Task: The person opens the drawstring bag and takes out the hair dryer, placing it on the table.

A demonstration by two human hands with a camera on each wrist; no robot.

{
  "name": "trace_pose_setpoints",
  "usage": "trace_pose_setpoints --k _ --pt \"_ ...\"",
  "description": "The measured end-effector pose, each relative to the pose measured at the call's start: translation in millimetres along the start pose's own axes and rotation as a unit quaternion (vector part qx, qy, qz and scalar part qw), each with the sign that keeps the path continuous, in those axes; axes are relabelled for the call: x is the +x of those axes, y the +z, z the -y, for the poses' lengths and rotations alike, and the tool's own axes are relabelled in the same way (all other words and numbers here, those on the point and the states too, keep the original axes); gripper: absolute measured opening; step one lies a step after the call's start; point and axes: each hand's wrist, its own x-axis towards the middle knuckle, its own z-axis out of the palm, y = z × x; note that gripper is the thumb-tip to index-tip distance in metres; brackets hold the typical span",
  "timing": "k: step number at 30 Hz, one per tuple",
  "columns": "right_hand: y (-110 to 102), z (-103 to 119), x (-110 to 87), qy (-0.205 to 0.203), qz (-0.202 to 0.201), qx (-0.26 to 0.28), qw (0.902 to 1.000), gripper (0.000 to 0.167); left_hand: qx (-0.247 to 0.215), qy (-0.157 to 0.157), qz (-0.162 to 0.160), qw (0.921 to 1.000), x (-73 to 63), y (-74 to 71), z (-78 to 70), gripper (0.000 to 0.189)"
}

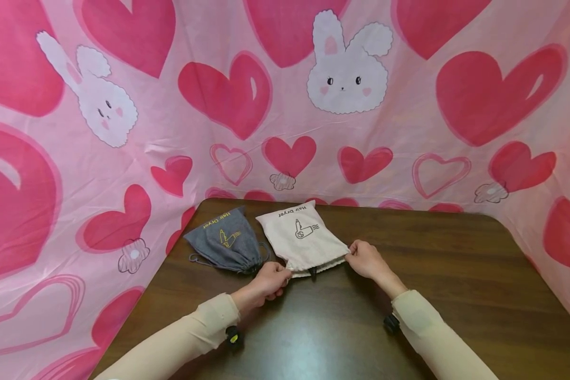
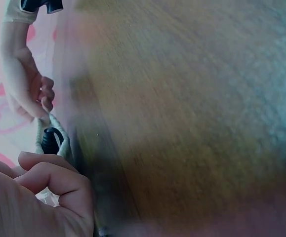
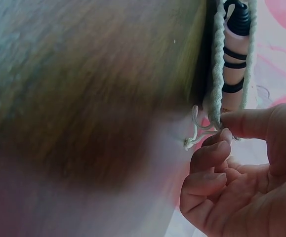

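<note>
A white drawstring bag (image 1: 309, 237) printed "Hair Dryer" lies on the table, its mouth towards me. At the mouth's left corner, my left hand (image 1: 268, 282) pinches the hem between thumb and fingers. My right hand (image 1: 368, 259) pinches the right corner, and a knotted drawstring end (image 3: 188, 142) hangs beside those fingers in the right wrist view. Between the hands the mouth is spread apart. Inside shows a pink handle (image 3: 233, 74) with black bands around it and a ribbed black cord sleeve (image 3: 239, 22); the bag hides the rest of this appliance.
A grey drawstring bag (image 1: 225, 240) with yellow "Hair Dryer" print lies to the left of the white one, its neck gathered. Both are near the back of the dark wooden table (image 1: 437, 295). Pink heart-patterned cloth (image 1: 285, 121) stands behind and along the sides.
</note>
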Motion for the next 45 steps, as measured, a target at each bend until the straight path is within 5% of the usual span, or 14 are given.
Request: trace_pose_setpoints --k 37,45 --pt "-7.7 -2.0 0.3 0.006 0.002 -0.034 0.9994 0.01 -0.035 -0.024 0.023 0.9988 -4.0 -2.7 4.1 0.018" --pt "-7.1 -6.0 1.2 0.002 0.01 0.024 0.9997 0.018 -0.027 -0.038 0.054 0.9974 -1.8 1.5 0.4 0.021"
